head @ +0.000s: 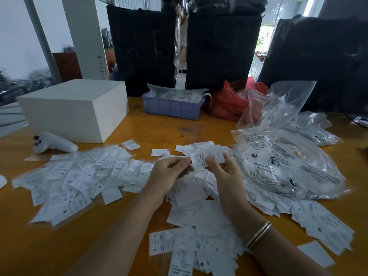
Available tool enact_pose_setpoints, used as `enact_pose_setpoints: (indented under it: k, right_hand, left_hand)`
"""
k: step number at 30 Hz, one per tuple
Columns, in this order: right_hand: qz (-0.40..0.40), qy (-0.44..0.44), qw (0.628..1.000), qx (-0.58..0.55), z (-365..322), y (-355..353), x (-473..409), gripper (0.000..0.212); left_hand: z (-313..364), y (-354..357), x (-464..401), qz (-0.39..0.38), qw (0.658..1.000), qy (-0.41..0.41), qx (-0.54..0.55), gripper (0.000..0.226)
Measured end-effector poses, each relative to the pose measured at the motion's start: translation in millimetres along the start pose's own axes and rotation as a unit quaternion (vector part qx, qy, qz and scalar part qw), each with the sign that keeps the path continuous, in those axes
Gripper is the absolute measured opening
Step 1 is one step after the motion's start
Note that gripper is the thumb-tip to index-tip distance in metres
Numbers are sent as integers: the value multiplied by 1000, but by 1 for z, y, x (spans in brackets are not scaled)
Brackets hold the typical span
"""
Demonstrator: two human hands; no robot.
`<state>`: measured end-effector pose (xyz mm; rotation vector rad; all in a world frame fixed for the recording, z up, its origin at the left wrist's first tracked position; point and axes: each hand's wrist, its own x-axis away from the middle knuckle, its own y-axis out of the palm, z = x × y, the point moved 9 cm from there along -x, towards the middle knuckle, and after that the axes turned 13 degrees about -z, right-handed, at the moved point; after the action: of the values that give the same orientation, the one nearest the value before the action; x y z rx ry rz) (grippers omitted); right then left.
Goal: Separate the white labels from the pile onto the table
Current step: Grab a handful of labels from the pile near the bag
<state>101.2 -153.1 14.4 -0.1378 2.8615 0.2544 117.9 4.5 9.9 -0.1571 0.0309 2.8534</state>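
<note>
Head view, near edge first: loose labels [185,253] strewn on the table [83,242], forearms crossing above them, a bangle [258,234] on the right wrist. Farther in, the main pile [197,194] under and between both hands. Left hand [169,174] with fingers curled, fingertips pinching the left edge of a small stack [207,158]; right hand [225,172] with thumb pressed on the stack's face, fingers curled behind. Both grips narrow, both holding the same stack, lifted just above the pile. Left of the hands, a spread batch [79,180] already laid flat on the table, apparently the sorted side.

To do the step well: slide the top label off with the thumb, one at a time; keep the rest pinned firmly; check the size letter before dropping; lay it clear of the pile, toward the spread batch, not back onto the heap. Risk, as judged: thin slips clinging together and going over in pairs.

Beyond: a controller [53,144] beside a white box [75,110], printed clear bags [286,162] at right, a blue tray [173,106], a red bag [231,100], then black bags [223,48] at the back.
</note>
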Motion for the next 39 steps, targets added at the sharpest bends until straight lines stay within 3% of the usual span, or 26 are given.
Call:
enact_pose_setpoints:
  k: [7,19,27,35,39]
  right_hand:
    - [57,-18,994,-96,-1,-10,0,5]
    - [-10,-10,997,72,-4,2,0,6]
    - [49,-8,996,-78,-2,-12,1,13]
    - [15,-29,998,-53,-5,1,-1,7]
    - [49,-41,996,-64,-7,-6,1,6]
  left_hand:
    - [0,6,0,-25,1000,4,0,17]
    - [-2,-1,-2,-5,1000,10,12,28]
    - [-1,0,-3,-8,999,15,-31,3]
    - [-3,-1,-3,2,998,10,-58,5]
    - [3,-2,-2,12,996,38,-75,9]
